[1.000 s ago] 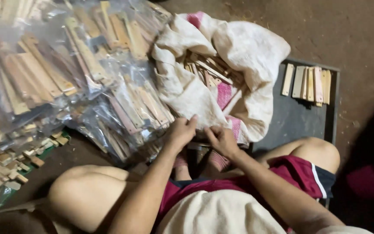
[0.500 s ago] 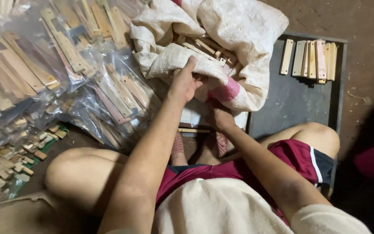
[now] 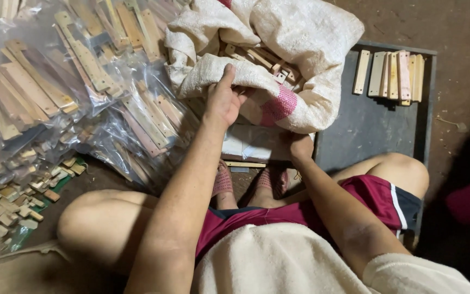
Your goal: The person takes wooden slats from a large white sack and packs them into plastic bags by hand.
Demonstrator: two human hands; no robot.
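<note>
Head view, left hand: the left hand [image 3: 225, 100] is clenched on the folded rim of the white woven sack [image 3: 300, 49], thumb up, fingers tucked under the cloth.
Head view, right hand: the right hand [image 3: 298, 144] sits under the sack's lower edge, mostly hidden by it; I cannot tell whether it is clenched or released.
Head view, sack: it lies on the floor just ahead of the person's feet, mouth open toward them, partly over the dark tray [image 3: 379, 125].
Head view, contents: loose wooden sticks [image 3: 262, 60] show in the mouth, lying crosswise and close to the rim.
Head view, tray: a short row of wooden slats [image 3: 393, 73] lies side by side at its far end, apart from the sack.
Head view, left side: clear plastic bags of sticks [image 3: 66, 81] are heaped touching the sack; small wood offcuts [image 3: 17, 201] lie scattered on the floor near the knee.
Risk, spill: with the rim gripped on one side only, a tilt could likely send sticks sliding out onto the feet or tray.
Risk, slip: the floppy cloth may slide from the fingers.
Risk, mixing: spilled sticks could land among the bags or knock the slat row askew.
</note>
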